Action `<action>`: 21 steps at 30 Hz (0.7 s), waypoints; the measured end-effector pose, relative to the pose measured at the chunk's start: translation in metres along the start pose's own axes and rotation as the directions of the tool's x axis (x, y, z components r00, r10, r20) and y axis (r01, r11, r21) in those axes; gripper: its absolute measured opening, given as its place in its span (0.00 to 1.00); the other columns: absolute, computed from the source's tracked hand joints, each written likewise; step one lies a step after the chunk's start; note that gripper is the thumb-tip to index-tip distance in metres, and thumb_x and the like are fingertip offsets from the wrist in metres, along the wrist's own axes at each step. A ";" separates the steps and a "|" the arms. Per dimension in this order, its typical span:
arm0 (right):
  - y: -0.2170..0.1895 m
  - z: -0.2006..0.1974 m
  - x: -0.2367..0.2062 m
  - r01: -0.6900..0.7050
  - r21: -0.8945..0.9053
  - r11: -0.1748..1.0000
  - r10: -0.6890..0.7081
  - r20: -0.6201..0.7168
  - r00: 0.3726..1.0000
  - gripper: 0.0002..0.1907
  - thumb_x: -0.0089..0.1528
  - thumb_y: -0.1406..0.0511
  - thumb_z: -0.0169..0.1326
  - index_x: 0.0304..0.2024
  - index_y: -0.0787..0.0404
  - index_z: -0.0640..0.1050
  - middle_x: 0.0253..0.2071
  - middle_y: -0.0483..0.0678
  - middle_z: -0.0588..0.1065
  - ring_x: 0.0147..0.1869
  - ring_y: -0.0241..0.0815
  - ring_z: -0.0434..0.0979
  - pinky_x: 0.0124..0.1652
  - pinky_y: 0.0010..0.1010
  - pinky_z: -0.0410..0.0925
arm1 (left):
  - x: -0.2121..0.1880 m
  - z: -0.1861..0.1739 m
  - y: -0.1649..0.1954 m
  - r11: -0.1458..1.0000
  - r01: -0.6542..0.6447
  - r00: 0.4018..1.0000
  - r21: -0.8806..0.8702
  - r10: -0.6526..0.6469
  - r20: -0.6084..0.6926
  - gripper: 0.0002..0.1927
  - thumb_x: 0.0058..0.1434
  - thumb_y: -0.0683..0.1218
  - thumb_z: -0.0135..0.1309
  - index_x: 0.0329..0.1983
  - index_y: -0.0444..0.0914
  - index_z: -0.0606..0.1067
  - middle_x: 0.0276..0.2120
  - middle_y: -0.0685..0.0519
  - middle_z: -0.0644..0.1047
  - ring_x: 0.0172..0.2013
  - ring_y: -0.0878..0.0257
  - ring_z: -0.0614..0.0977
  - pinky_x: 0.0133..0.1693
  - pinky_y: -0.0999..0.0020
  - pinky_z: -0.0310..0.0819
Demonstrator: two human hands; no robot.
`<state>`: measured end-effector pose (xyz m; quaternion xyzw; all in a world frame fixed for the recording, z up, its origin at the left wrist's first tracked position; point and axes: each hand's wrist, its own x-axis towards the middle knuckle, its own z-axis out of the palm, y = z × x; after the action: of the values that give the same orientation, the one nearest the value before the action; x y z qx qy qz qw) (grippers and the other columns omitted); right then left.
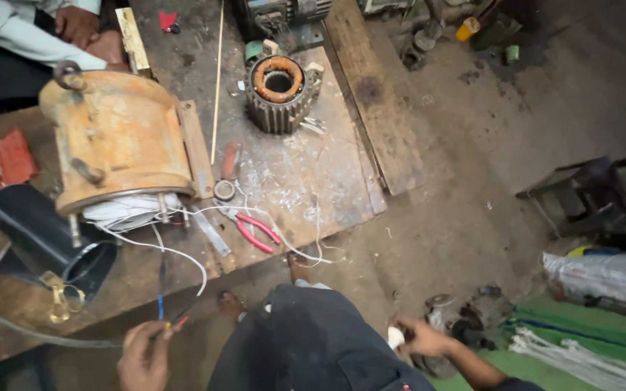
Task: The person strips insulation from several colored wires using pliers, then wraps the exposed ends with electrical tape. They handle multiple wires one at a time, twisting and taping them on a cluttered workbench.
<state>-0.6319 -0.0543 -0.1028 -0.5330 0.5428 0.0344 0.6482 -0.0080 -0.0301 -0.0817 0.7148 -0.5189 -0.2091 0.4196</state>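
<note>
My left hand [145,355] is low at the bench's front edge, fingers pinched on a thin blue and red wire [161,308] that rises toward the white leads [175,250] spilling from a large orange motor housing [117,137]. My right hand [420,338] reaches down to the right over the floor and holds a small white object [395,337], next to grimy metal parts [465,322]. Red-handled pliers [255,230] lie on the bench near the leads.
A small ribbed stator with copper windings [279,85] stands further back on the wooden bench [306,181]. A black cylinder [45,235] lies left. Another person's hands [92,32] rest at top left. A dark stool [588,192] and white bundles [581,358] sit right.
</note>
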 end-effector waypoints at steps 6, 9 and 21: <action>-0.035 -0.165 0.051 -0.137 -0.250 0.959 0.233 0.410 0.882 0.32 0.51 0.68 0.68 0.58 0.58 0.74 0.44 0.46 0.80 0.45 0.40 0.79 0.43 0.36 0.74 | -0.021 0.033 -0.009 0.982 0.001 0.981 0.187 0.035 -0.189 0.06 0.65 0.42 0.61 0.43 0.37 0.79 0.38 0.46 0.80 0.45 0.55 0.81 0.54 0.65 0.73; -0.140 -0.306 0.123 0.220 -0.837 0.502 -0.460 -0.042 0.887 0.44 0.42 0.56 0.75 0.58 0.65 0.73 0.48 0.59 0.78 0.49 0.55 0.78 0.47 0.46 0.71 | -0.014 0.051 -0.015 0.998 -0.047 0.963 0.032 0.054 -0.263 0.05 0.68 0.43 0.61 0.42 0.36 0.78 0.36 0.47 0.80 0.40 0.59 0.82 0.52 0.68 0.75; -0.340 -0.410 0.226 0.698 0.093 0.710 -0.201 -0.923 0.327 0.35 0.63 0.64 0.64 0.68 0.51 0.61 0.58 0.45 0.73 0.49 0.36 0.76 0.34 0.29 0.70 | -0.010 0.027 0.112 0.981 0.129 0.966 0.145 -0.091 -0.241 0.05 0.72 0.42 0.58 0.44 0.35 0.78 0.40 0.47 0.81 0.44 0.57 0.82 0.52 0.67 0.74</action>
<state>-0.6015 -0.6199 0.0162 -0.4279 0.6013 -0.5630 0.3719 -0.0949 -0.0433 -0.0063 0.7935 -0.4406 -0.1043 0.4067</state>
